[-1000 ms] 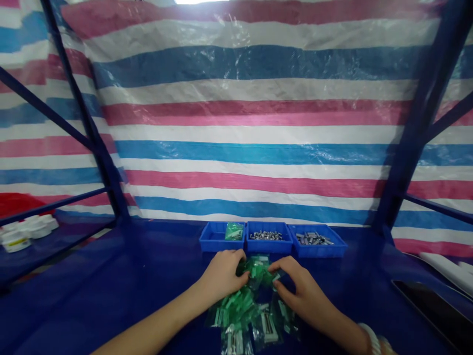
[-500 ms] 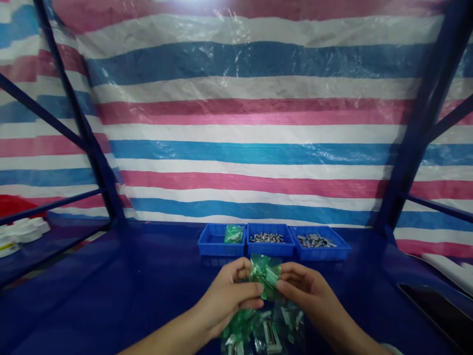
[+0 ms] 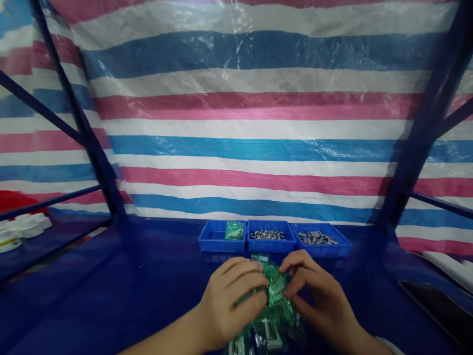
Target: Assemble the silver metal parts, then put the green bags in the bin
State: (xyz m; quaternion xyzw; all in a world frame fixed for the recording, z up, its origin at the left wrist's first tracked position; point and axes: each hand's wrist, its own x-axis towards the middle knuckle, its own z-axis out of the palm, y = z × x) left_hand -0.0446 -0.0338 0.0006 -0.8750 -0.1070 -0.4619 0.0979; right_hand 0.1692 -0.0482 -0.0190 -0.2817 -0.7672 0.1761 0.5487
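the small green bag (image 3: 275,288) sits just above the desk (image 3: 148,291), over a pile of similar bags (image 3: 268,333), pinched between the left hand (image 3: 231,303) and the right hand (image 3: 320,298); each grip is clenched on its thin film. the film looks slick, so a loose pinch could drop it into the pile, where it would be hard to tell from the others, and a hard pull could tear it. just beyond stand three blue trays (image 3: 271,245), two holding small metal parts (image 3: 266,234); a forward sweep could knock them. bare desk runs wide to the left, a dark flat object (image 3: 436,308) lies to the right, and frame posts (image 3: 99,162) stand at the sides.
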